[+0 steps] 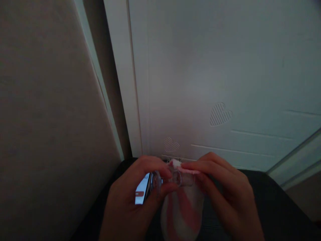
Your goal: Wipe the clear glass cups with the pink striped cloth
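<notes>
My left hand [140,187] pinches a small clear piece [155,181] between thumb and fingers. It has a round, disc-like end on the left and a short see-through tube on the right; its exact kind I cannot make out. My right hand [223,187] is closed on the top edge of a pink and white striped cloth [184,211], soft-looking and hanging down between both hands. The clear tube's right end meets the cloth near my right fingertips; whether it is inside a fold is hard to see.
Behind my left hand a phone [140,191] with a lit screen partly shows. Below lies a dark surface [253,190]. A white door or panel with embossed hearts [220,114] stands in front, and a pale wall [55,110] rises at the left. The light is dim.
</notes>
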A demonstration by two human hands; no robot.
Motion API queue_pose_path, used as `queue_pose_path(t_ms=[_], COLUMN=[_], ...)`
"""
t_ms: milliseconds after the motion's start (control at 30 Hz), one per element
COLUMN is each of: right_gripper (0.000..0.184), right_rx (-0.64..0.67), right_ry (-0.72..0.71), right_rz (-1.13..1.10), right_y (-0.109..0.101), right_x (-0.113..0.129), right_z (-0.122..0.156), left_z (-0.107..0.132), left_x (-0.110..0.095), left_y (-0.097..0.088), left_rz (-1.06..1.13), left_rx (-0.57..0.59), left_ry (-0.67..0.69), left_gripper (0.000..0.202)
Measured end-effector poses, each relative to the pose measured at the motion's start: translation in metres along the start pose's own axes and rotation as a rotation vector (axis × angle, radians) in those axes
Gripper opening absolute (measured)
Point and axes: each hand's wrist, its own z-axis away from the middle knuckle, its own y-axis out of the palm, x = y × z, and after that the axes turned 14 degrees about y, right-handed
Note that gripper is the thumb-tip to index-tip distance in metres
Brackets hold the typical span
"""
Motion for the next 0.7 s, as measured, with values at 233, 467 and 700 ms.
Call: queue_pose_path(t_ms=[233,467,700], right_gripper=[0.031,0.031,0.032], right_rx=[-0.187,-0.263,-0.151], right_ry=[-0.047,-0.016,-0.043], right_rz=[-0.028,-0.059,-0.185], right_y=[0.003,0.005,0.009], right_x=[0.003,0.009,0.015], right_z=[0.006,0.008,0.005], left_z=[-0.002,-0.001,-0.002], left_x=[-0.002,0.008,0.013], left_y=[-0.006,-0.007,-0.004], left_rz=[0.161,0.333,0.426], left_rx=[0.004,0.037,0.070], left_ry=[-0.054,-0.084,-0.111], left_gripper=[0.013,0.015,0.015])
